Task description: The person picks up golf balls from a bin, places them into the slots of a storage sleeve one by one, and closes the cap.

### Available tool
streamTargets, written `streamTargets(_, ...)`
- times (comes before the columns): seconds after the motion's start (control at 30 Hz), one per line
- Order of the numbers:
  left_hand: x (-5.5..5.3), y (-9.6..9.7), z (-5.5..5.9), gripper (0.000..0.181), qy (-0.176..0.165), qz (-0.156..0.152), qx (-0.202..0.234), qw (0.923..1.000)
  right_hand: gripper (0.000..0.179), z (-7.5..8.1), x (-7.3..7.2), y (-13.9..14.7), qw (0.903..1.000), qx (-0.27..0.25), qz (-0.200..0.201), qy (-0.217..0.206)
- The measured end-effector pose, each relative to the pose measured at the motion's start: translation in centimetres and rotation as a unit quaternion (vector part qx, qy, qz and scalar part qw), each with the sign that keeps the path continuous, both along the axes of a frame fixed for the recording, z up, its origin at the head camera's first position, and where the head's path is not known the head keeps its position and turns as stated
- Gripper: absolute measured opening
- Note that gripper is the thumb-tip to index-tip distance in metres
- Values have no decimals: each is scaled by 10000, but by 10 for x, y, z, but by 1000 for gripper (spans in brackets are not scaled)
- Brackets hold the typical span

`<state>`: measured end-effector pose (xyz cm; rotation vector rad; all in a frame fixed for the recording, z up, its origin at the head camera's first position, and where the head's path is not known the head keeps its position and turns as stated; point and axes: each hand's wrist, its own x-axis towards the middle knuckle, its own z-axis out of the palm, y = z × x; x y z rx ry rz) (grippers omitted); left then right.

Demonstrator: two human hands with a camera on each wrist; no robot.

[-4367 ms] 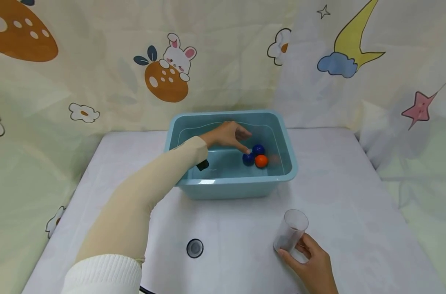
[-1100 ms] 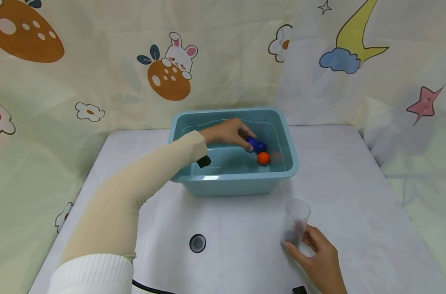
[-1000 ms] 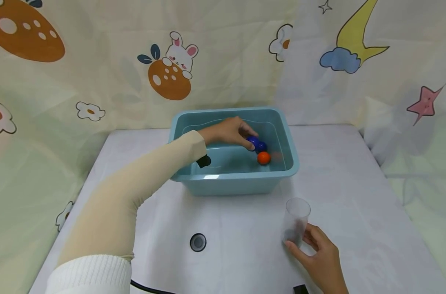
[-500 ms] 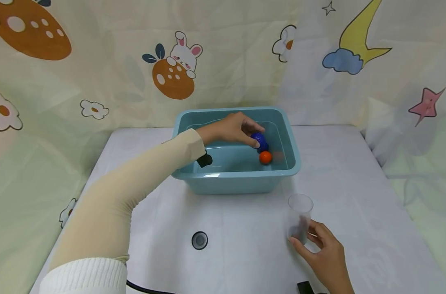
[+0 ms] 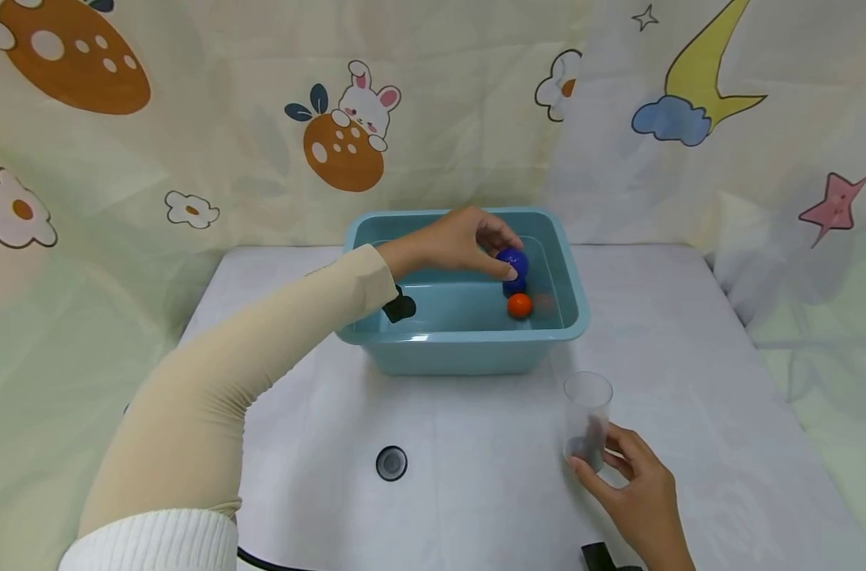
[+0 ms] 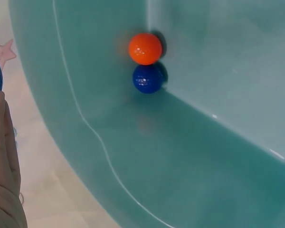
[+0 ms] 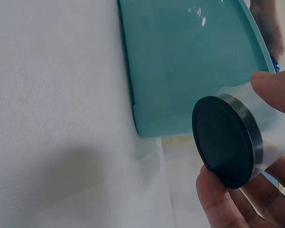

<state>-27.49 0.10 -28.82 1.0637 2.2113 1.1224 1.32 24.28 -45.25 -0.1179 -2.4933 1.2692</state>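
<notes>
My left hand [image 5: 469, 242] pinches a shiny blue ball [image 5: 513, 260] above the floor of the light-blue plastic bin [image 5: 469, 337]. In the left wrist view the held ball and the hand [image 6: 4, 166] show only at the left edge. Down in a corner of the bin, an orange ball [image 6: 145, 49] touches a second blue ball [image 6: 147, 79]. To the front right, my right hand [image 5: 640, 484] grips a clear plastic tube [image 5: 588, 412] near its lower end, its open mouth upward. The right wrist view shows the tube's flat dark base [image 7: 223, 142] between thumb and fingers.
A small round black-rimmed lid [image 5: 392, 463] lies on the white-covered table [image 5: 461, 507], in front of the bin. A black cable [image 5: 262, 563] runs along the near edge. A printed cloth [image 5: 461, 103] hangs behind and beside the table.
My left hand has taken hold of one blue ball and lifted it up and to the right, away from the other two. My right hand keeps holding the tube, now slightly more upright.
</notes>
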Motion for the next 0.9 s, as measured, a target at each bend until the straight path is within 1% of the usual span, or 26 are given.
streamTargets(0.13,4,1,3,37,60,-13,51,10000,54,2,-1,0,10000,39,10,-8)
streamTargets(0.33,12,0,7,36,54,12,47,10000,55,2,-2,2,9999,105,-4,-60)
streamTargets(0.47,17,-1,10,37,58,5,95,9999,55,3,-3,2,9999,140,8,-22)
streamTargets(0.63,25,-2,14,38,80,11,6,10000,56,3,-4,2,9999,154,44,13)
streamTargets(0.9,35,-3,15,40,60,-100,-109,9999,56,5,-6,3,9996,262,113,81)
